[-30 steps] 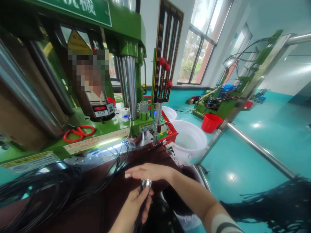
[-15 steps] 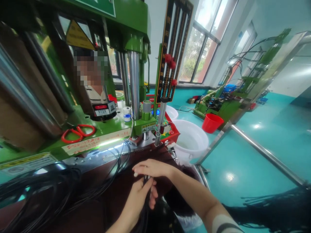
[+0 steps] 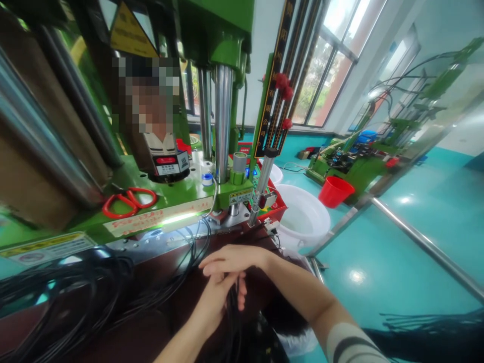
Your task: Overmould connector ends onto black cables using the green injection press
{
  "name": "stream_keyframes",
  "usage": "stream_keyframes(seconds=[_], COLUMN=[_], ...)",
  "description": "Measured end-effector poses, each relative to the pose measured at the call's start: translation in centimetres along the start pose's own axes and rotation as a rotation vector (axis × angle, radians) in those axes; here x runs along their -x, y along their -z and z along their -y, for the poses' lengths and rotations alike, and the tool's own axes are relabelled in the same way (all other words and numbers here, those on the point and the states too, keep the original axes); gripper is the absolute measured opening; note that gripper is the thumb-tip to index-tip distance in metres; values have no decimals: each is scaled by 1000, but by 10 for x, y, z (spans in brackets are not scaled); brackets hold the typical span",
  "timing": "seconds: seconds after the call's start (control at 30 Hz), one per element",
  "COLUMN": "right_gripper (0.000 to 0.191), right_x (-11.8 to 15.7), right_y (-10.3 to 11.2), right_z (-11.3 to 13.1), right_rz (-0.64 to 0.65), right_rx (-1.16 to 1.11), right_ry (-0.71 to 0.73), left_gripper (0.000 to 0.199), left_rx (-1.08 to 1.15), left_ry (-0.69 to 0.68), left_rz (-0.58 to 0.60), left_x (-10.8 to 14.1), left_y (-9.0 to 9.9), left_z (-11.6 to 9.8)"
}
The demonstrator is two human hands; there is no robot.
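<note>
A bunch of black cables (image 3: 234, 322) stood roughly upright in the person's left hand (image 3: 217, 300), above the right end of the dark brown table (image 3: 227, 238), its lower length running down toward the person's lap. The left hand was wrapped around the bunch, thumb uppermost, grasping it just below the top. The right hand (image 3: 230, 258) lay flat across that top, palm down and fingers extended; it pressed or covered rather than gripped. The upper cable ends were hidden under it, so how evenly they sat could not be told.

The step in hand looked like levelling the ends of the bunch with the palm. The next move would call for a steady left grip, with the right palm lifted clear enough to check the ends.

Farther out, a loose heap of cables (image 3: 109, 267) spread over the table's left part. Behind the table's back edge rose a green press (image 3: 88, 227); red-handled scissors (image 3: 132, 197) lay near the front edge of its bed, with a blue-and-white roll (image 3: 207, 180) farther right. Beyond the table's far right corner stood a white tub (image 3: 323, 214) and a red bucket (image 3: 336, 193).
</note>
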State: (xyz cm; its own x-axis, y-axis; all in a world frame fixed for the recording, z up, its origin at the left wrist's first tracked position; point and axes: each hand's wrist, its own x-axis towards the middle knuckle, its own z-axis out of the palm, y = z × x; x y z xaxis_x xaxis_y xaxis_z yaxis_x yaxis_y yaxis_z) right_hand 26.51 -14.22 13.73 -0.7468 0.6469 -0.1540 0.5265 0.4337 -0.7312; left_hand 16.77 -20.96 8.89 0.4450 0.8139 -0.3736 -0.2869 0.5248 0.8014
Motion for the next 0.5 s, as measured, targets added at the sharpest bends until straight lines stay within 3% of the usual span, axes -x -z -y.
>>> stream_keyframes(seconds=[0.13, 0.23, 0.3, 0.37, 0.5], right_gripper=[28, 38, 43, 35, 28], right_x=[-4, -6, -8, -10, -15], right_y=[-8, -5, 3, 10, 13], right_z=[-2, -10, -21, -35, -58], right_rz=[2, -123, -287, -416, -429], right_rx=[-23, -15, 113, 331, 552], right_ry=[1, -58, -132, -210, -302], left_gripper=[27, 27, 28, 29, 30], left_rx=[10, 54, 116, 181, 235], left_ry=[98, 46, 1, -25, -80], left_rz=[33, 29, -12, -66, -109], left_x=[3, 0, -3, -7, -11], left_y=[1, 1, 3, 6, 13], left_z=[0, -1, -3, -3, 1])
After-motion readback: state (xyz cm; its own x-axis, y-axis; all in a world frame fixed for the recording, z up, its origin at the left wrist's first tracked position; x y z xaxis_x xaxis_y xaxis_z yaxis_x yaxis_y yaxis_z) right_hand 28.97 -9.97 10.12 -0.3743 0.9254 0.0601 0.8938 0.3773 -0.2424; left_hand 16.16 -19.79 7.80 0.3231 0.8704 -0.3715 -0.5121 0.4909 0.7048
